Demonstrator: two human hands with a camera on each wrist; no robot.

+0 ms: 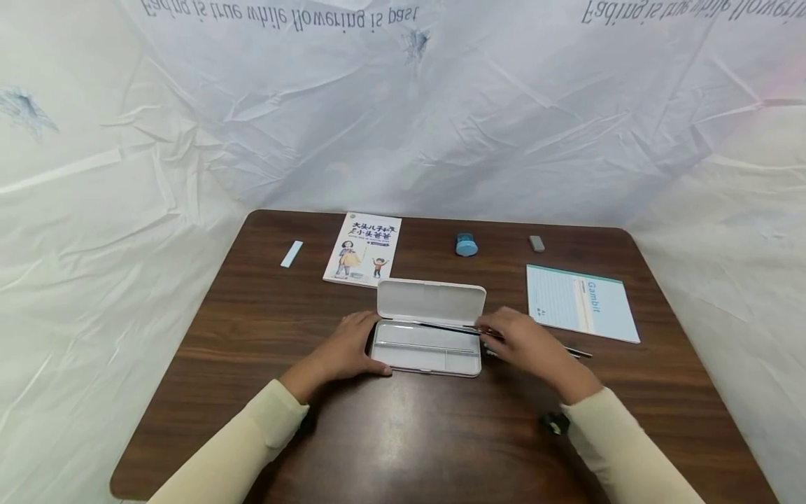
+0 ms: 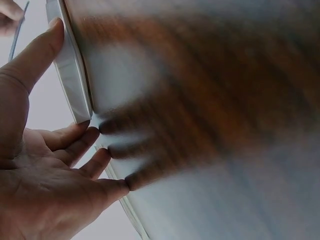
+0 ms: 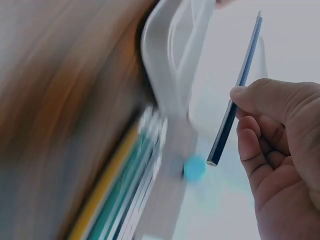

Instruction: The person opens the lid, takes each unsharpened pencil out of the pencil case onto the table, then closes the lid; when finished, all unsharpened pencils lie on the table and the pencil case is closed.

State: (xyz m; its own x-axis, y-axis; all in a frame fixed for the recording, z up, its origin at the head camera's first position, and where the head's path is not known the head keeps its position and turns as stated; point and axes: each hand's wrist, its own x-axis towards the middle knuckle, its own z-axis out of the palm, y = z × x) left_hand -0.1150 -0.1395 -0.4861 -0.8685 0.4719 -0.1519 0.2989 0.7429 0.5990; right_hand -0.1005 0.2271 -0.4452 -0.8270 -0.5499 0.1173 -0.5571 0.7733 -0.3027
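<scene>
A white pencil case (image 1: 462, 362) lies with its lid (image 1: 431, 301) raised, near the middle of the table. My left hand (image 1: 348, 348) grips its left end, thumb at the front edge and fingers round the side and back. In the right wrist view, my right hand (image 3: 280, 130) pinches a dark pencil (image 3: 225, 131) between thumb and fingers. That pencil slants above the case's rear compartment. Several more pencils (image 3: 120, 180), yellow and green among them but blurred, lie by the case's right end, partly hidden under the right hand in the head view.
A picture-covered book (image 1: 362, 248) lies behind the case, a pale blue strip (image 1: 292, 254) farther left. At the back stand a blue round container (image 1: 466, 244) and a small grey block (image 1: 536, 243). A lined notebook (image 1: 582, 302) lies right. White sheeting (image 1: 403, 140) surrounds the table.
</scene>
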